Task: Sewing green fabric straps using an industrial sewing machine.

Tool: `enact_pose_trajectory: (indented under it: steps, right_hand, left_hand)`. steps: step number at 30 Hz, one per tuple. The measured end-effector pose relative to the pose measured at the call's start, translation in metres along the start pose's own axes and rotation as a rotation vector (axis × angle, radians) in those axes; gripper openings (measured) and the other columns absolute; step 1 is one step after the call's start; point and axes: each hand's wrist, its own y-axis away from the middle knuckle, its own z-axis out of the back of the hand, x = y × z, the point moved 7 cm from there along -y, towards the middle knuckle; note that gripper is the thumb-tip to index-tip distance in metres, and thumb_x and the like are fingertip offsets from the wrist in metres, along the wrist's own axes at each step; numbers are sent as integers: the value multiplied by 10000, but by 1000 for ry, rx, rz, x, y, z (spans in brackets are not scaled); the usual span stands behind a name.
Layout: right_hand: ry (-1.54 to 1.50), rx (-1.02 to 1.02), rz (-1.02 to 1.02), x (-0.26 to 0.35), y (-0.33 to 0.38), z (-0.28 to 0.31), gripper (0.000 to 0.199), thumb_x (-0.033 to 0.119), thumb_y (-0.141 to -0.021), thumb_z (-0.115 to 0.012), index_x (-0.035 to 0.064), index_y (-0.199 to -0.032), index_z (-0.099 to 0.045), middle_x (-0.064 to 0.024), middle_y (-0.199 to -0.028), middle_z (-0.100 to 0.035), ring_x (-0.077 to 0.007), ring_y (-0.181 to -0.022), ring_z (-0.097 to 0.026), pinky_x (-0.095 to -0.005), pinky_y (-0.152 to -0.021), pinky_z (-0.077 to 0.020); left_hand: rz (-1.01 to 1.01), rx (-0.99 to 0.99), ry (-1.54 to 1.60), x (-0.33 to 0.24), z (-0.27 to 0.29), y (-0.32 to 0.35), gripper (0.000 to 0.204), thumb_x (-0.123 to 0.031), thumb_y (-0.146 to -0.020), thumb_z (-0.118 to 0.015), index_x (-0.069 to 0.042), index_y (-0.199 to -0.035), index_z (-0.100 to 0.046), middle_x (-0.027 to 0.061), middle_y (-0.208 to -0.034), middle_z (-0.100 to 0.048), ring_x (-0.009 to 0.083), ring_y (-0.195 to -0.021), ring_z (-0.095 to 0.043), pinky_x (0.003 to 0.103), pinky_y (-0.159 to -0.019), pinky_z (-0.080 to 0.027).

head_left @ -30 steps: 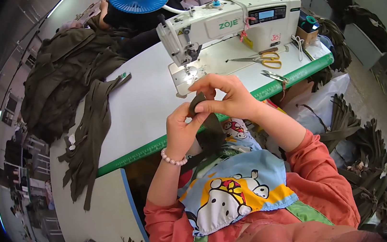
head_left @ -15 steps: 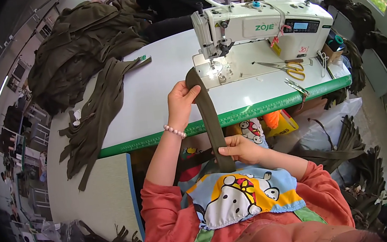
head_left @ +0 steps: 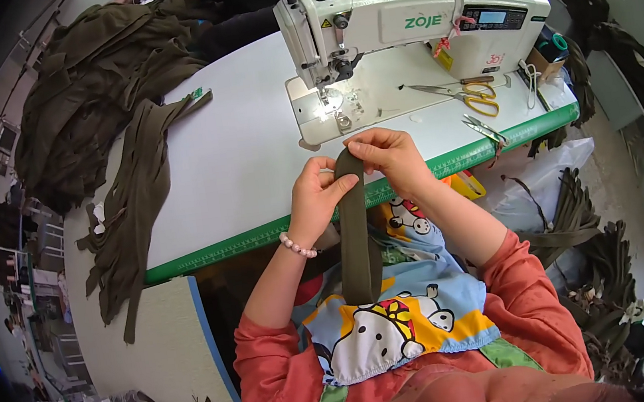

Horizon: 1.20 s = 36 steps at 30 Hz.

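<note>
I see the white worktop (head_left: pixel 237 163) with a green front edge, and a heap of olive fabric pieces (head_left: pixel 99 92) at its far left, some draping over the side. White sewing machine (head_left: pixel 412 21) sits at the back right, yellow-handled scissors (head_left: pixel 478 93) just beside its base. The olive strap (head_left: pixel 356 229) runs upright from my lap to just above the worktop edge. Left hand (head_left: pixel 317 197) is closed around the strap near its top; right hand (head_left: pixel 389 156) pinches the top end, which is probably folded over, hard to tell.
</note>
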Motion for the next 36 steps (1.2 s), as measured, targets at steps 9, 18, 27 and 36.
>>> enact_pose_trajectory:
  steps: [9, 18, 27, 36]
  right_hand:
    - [380, -14, 64, -9, -74, 18, 142, 132, -855, -715, 28, -951, -707, -40, -804, -699, -102, -690, -618, -267, -586, -479]
    - [1152, -115, 569, 30, -85, 18, 165, -14, -795, -649, 38, -951, -667, -88, -942, -650, -239, -821, -611, -341, -717, -506]
    - [1233, 64, 692, 17, -76, 7, 251, -56, -769, -606, 58, -989, -644, -86, -1062, -623, -313, -967, -569, -389, -814, -493]
    - [1242, 71, 654, 17, -74, 8, 238, -56, -770, -610, 48, -982, -642, -86, -1051, -624, -310, -971, -567, -386, -824, -489]
  left_hand:
    - [-700, -176, -1111, -48, -4, -13, 409, -178, -810, -722, -49, -1156, -546, 78, -1100, -633, 221, -1002, -610, 370, -881, -448]
    - [-565, 52, -1164, -13, 0, -34, 372, -198, -839, -680, -66, -1177, -599, 44, -1225, -580, 192, -1124, -547, 368, -967, -369]
    - [-571, -26, -1242, -8, 14, -68, 352, -227, -880, -640, -55, -1182, -582, 57, -1248, -574, 189, -1190, -518, 368, -993, -363]
    - [-528, -36, -1216, -3, 12, -84, 344, -210, -889, -633, -55, -1191, -577, 53, -1272, -562, 189, -1217, -502, 372, -1014, -360]
